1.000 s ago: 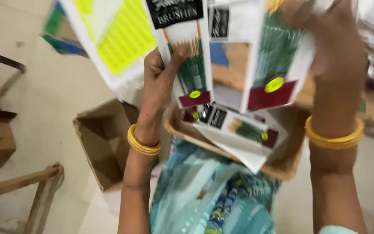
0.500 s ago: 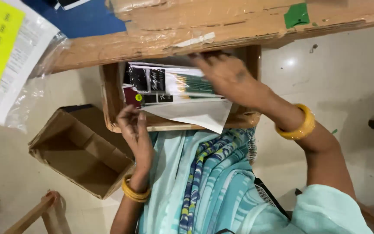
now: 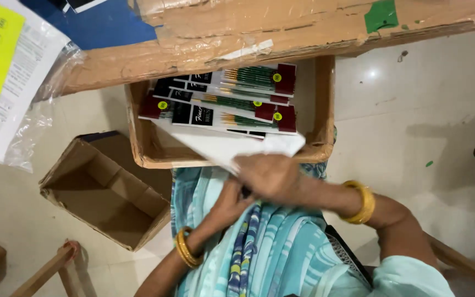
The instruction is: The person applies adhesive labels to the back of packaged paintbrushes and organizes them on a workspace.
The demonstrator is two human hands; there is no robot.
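A single head-worn camera looks steeply down from close above the person's lap. The left hand [image 3: 229, 201] and right hand [image 3: 268, 176] sit low in the centre, an open cardboard box [image 3: 141, 146] lies just beyond them, and pale floor [image 3: 413, 110] fills the right side.

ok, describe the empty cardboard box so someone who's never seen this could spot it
Start from the long cardboard-covered tabletop across the top of the view. Under its edge, on the person's lap, sits a shallow cardboard tray holding flat packs of paintbrushes. The empty cardboard box lies on the pale floor left of that tray, tilted, flaps open, with nothing visible inside.
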